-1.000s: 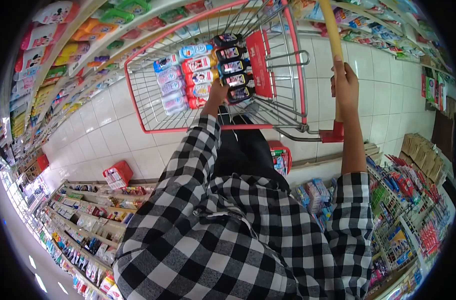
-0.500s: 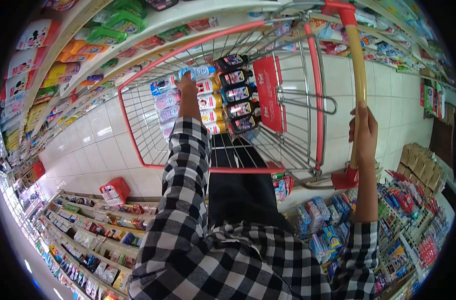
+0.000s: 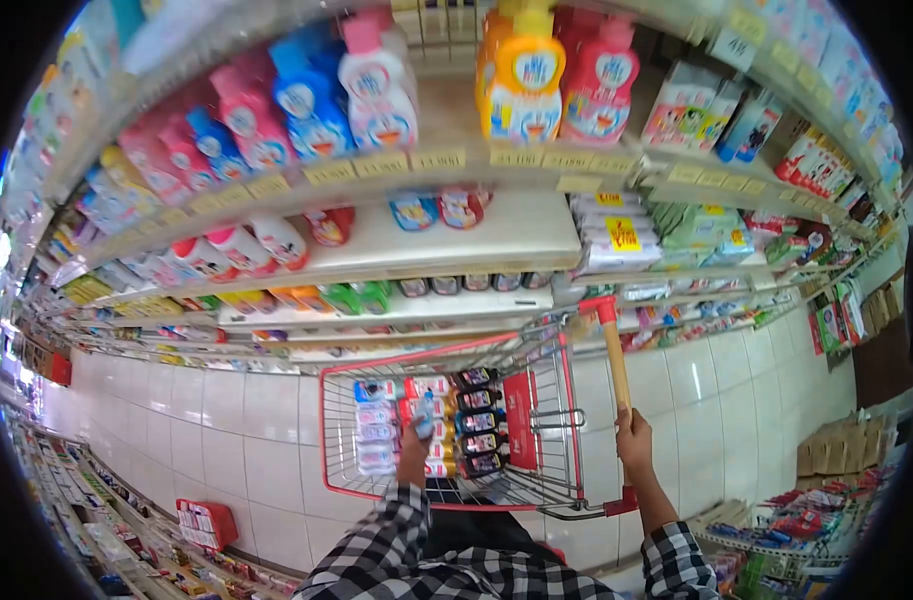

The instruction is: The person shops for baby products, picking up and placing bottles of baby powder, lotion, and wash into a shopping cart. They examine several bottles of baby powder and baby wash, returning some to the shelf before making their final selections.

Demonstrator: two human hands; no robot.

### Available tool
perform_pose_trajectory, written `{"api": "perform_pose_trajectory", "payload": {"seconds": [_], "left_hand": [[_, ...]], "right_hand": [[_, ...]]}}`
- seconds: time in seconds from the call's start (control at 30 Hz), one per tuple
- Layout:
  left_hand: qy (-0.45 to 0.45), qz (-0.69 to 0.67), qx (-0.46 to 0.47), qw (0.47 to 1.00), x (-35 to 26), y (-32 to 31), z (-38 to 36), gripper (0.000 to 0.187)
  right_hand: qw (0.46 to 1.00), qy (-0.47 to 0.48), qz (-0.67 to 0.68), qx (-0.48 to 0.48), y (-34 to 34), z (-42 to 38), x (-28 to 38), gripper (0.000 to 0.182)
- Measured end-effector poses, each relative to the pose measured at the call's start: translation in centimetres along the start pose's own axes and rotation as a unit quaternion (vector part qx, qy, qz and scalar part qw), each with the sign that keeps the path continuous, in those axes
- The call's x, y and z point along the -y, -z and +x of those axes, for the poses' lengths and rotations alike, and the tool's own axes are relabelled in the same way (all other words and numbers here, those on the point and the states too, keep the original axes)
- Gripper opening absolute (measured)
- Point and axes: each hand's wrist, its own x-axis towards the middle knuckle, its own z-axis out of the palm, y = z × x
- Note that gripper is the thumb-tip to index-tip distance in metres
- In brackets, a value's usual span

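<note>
My left hand (image 3: 413,445) is closed around a light-blue bottle (image 3: 425,412), which it holds above the shopping cart (image 3: 334,470). Beneath it in the cart lie rows of bottles: pale lilac-and-white bottles (image 3: 378,432) on the left, bottles with white-and-red labels (image 3: 440,450) in the middle, and dark bottles (image 3: 479,421) on the right. My right hand (image 3: 633,438) grips the cart's yellowish handle bar (image 3: 616,365), its fingers wrapped round it.
Ahead stands a long store shelf (image 3: 516,235) with blue bottles (image 3: 311,95), a yellow bottle (image 3: 522,85) and pink bottles (image 3: 598,90) on the upper level. Packs (image 3: 614,235) sit lower right. A red basket (image 3: 207,524) is on the tiled floor (image 3: 266,450) at left.
The view has tilted up, showing much more of the shelf. My left hand has lifted the light-blue bottle from the row and moved it right. The right hand stays on the handle.
</note>
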Motion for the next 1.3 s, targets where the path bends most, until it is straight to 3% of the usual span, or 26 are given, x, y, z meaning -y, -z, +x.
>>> {"api": "perform_pose_trajectory", "payload": {"seconds": [0.07, 0.1, 0.23, 0.3, 0.33, 0.37, 0.4, 0.47, 0.5, 0.57, 0.77, 1.0, 1.1, 1.2, 1.3], "left_hand": [[0.055, -0.054, 0.066, 0.995, -0.2, 0.7, -3.9, 0.035], [0.090, -0.045, 0.039, 0.994, -1.0, 0.0, -7.2, 0.036], [0.072, -0.046, 0.095, 0.992, -2.7, -1.8, -18.6, 0.035], [0.067, -0.017, 0.195, 0.978, -3.3, -2.5, -22.0, 0.038], [0.063, -0.029, 0.195, 0.978, -3.1, -3.2, -23.7, 0.038], [0.022, -0.017, 0.190, 0.981, -3.6, -4.8, -25.7, 0.040], [-0.019, -0.005, 0.182, 0.983, -4.0, -6.2, -27.1, 0.042], [-0.072, 0.029, 0.200, 0.977, -4.9, -8.5, -28.9, 0.042], [-0.107, 0.081, 0.196, 0.971, -5.4, -9.6, -29.7, 0.040], [-0.167, 0.060, 0.246, 0.953, -6.8, -12.5, -32.3, 0.037], [-0.280, 0.073, 0.346, 0.893, -11.1, -17.9, -36.7, 0.043], [-0.348, 0.086, 0.379, 0.853, -14.1, -19.2, -38.5, 0.048], [-0.365, 0.110, 0.387, 0.840, -15.1, -18.2, -38.3, 0.052], [-0.379, 0.149, 0.404, 0.819, -15.9, -16.7, -37.3, 0.052], [-0.343, 0.166, 0.421, 0.823, -16.7, -15.2, -36.5, 0.052]], "right_hand": [[1.000, 0.008, 0.010, 0.001, 0.1, 0.2, 0.2, 0.049], [1.000, 0.000, 0.010, 0.004, 0.1, 0.2, 0.3, 0.050], [0.999, -0.024, 0.035, 0.016, 0.2, 0.1, 0.5, 0.048], [0.999, 0.028, 0.022, -0.010, -0.8, 0.9, -1.6, 0.046], [0.997, 0.068, 0.010, -0.038, -0.9, 1.5, -2.9, 0.045], [0.999, 0.036, -0.036, -0.011, 0.9, -0.3, 0.7, 0.033], [0.998, 0.044, -0.041, -0.008, 0.6, -0.7, 1.8, 0.033], [0.944, 0.266, -0.048, -0.188, 0.6, -1.8, 2.8, 0.027], [0.963, 0.237, -0.069, -0.110, 1.4, -2.6, 3.9, 0.037], [0.937, 0.327, -0.033, -0.121, 1.1, -3.1, 7.2, 0.037], [0.918, 0.320, 0.212, 0.098, 4.7, -7.0, 24.7, 0.037], [0.873, 0.399, 0.220, 0.170, 5.8, -8.8, 34.3, 0.045], [0.883, 0.397, 0.121, 0.221, 5.0, -10.0, 37.6, 0.066], [0.872, 0.416, 0.076, 0.246, 3.6, -10.5, 39.2, 0.069], [0.871, 0.408, 0.040, 0.271, 2.6, -10.7, 40.4, 0.051]]}}
